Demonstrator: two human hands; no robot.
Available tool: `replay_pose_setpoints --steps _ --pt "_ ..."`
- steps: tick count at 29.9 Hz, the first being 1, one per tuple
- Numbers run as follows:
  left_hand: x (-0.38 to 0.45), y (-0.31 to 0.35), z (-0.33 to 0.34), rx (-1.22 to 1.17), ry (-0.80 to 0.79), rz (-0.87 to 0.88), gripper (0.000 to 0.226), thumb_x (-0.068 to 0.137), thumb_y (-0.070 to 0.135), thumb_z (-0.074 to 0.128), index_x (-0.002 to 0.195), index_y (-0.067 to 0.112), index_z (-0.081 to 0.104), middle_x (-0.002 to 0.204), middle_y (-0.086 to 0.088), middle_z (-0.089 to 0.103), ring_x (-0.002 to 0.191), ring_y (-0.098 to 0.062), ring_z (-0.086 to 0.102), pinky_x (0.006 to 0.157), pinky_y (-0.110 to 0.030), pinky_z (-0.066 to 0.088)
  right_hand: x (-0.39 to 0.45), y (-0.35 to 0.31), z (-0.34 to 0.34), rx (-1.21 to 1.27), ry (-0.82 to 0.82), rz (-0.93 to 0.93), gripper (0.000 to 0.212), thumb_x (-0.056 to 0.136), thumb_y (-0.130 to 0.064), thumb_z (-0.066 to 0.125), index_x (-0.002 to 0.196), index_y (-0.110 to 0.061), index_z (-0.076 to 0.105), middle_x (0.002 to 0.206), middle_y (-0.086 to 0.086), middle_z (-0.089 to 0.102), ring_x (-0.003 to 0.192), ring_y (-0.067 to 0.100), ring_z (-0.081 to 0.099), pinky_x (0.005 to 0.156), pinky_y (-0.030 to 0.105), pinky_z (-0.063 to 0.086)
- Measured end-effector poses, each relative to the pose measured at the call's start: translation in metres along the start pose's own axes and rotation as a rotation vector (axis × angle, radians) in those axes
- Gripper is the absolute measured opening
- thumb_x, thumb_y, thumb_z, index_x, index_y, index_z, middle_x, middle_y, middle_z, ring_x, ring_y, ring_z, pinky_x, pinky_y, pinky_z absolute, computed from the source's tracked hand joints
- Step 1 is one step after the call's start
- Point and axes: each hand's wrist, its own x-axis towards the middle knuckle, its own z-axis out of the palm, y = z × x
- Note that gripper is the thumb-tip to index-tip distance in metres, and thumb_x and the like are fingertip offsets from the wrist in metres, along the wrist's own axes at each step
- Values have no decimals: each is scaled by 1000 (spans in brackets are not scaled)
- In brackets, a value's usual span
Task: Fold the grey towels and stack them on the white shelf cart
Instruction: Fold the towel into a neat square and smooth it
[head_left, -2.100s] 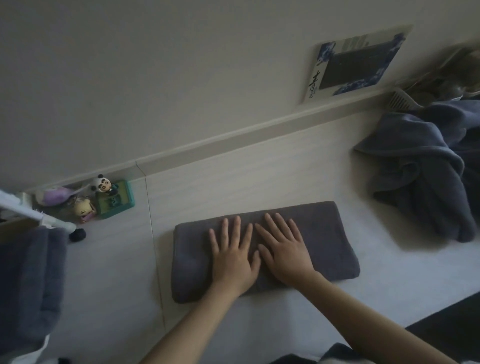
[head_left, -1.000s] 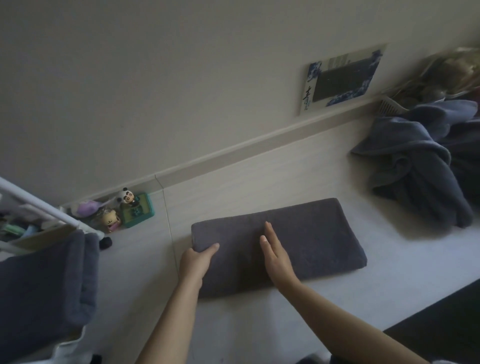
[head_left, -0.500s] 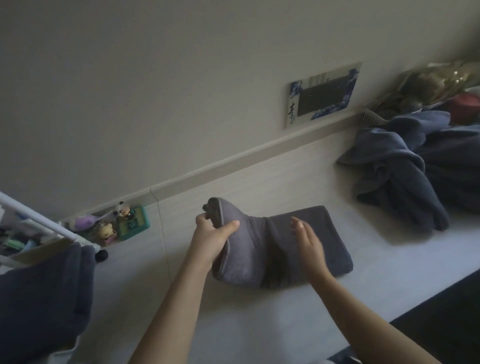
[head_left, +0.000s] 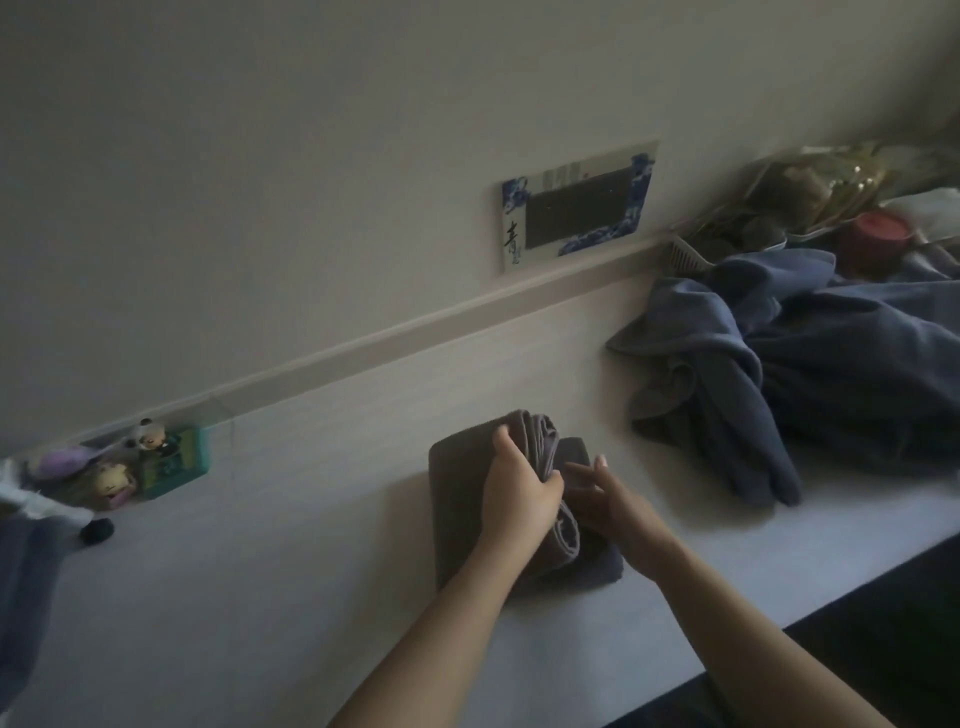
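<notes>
Since 0.5 s ago the left hand (head_left: 519, 493) has carried the grey towel (head_left: 457, 499)'s left end over to the right, its fingers curled round that bundled edge, while the right hand (head_left: 605, 501), fingers straight and loosely spread, rests against the lower layer. This looks like the last fold; stacking remains. The towel lies mid-counter (head_left: 260, 597), left of the unfolded pile (head_left: 779, 374). Figurines (head_left: 119, 462) sit far left of the towel, a framed card (head_left: 576, 205) above it.

dim, low contrast | soft shadows — grainy | edges blurred — wide-angle bend
</notes>
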Motion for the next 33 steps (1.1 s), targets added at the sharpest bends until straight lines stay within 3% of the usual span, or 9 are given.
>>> replay_pose_setpoints --steps 5,13,17,19,22,25,27,30,33 --pt "9 4 41 83 -19 -9 85 87 24 62 150 8 8 144 -13 42 128 -26 47 103 -31 40 2 -10 -20 115 -74 51 50 99 -47 20 120 -17 55 115 14 63 107 29 59 80 32 49" --pt "10 6 67 18 -165 -130 93 87 22 61 152 17 -6 146 -14 34 129 -26 44 103 -29 38 13 -11 -38 17 -133 74 40 100 -43 31 108 -16 61 104 13 66 100 29 63 83 36 53" --pt "18 -6 52 -248 -287 -228 80 88 12 49 152 24 4 96 -2 61 97 -24 63 92 -37 52 18 -14 -30 -236 -109 4 33 94 -41 50 103 -10 59 91 7 64 84 19 63 73 28 53" --pt "18 -13 41 -282 -233 -177 64 89 3 43 149 20 24 95 3 59 90 -20 63 89 -35 53 20 -12 -25 -410 -97 -46 32 88 -37 61 105 -12 52 94 2 60 85 15 59 69 25 50" --pt "13 -27 26 -24 87 100 48 83 -1 39 126 7 58 110 -6 59 99 -19 60 97 -33 45 24 -6 -19 -561 -49 -73 39 84 -24 67 114 -12 46 102 3 57 93 20 57 74 31 46" --pt "15 -53 25 408 416 316 48 75 18 39 111 9 69 121 -14 62 111 -32 59 96 -36 45 29 -7 -20 -574 -28 -52 36 85 -17 62 116 -10 45 103 5 56 96 24 56 83 40 49" --pt "17 -66 30 535 357 286 52 80 29 40 123 12 63 138 -19 50 127 -39 47 102 -50 40 30 -7 -21 -548 -34 -38 31 87 -15 57 115 -11 44 105 8 58 98 26 57 89 47 49" --pt "15 -73 42 692 234 230 61 85 43 38 139 16 46 150 -16 35 137 -38 32 112 -51 23 31 -8 -21 -476 -47 3 30 91 -14 51 119 -13 40 112 11 57 100 26 56 92 49 48" --pt "16 -69 50 757 182 183 61 87 43 36 140 16 44 150 -14 35 138 -37 33 107 -52 19 30 -8 -21 -492 -52 -5 34 92 -11 46 125 -10 35 121 15 54 102 26 54 93 46 48"
